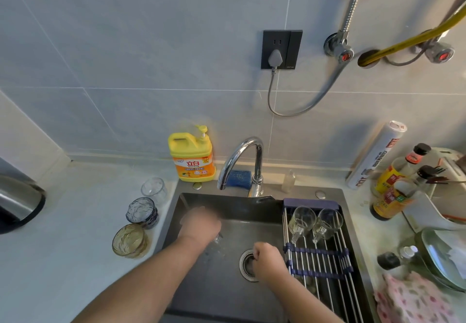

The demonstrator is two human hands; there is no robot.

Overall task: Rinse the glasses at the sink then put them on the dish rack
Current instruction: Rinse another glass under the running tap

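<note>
Left hand [200, 224] (blurred): grips clear glass [217, 239] over left half of sink [214, 292]. Right hand [268, 259]: fingers curled, nothing held, above drain [248, 264]. Two glasses [301, 220] lie at far end of dish rack [317, 267].

Soft even daylight, wide-angle bending at edges, left hand [200, 224] motion-blurred.

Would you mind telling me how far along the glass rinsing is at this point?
Done: two glasses lie on the dish rack. In hand: the left hand holds a blurred glass low in the sink; the right hand is curled above the drain. Left: three wait on the counter: clear glass, blue glass, amber glass.
</note>
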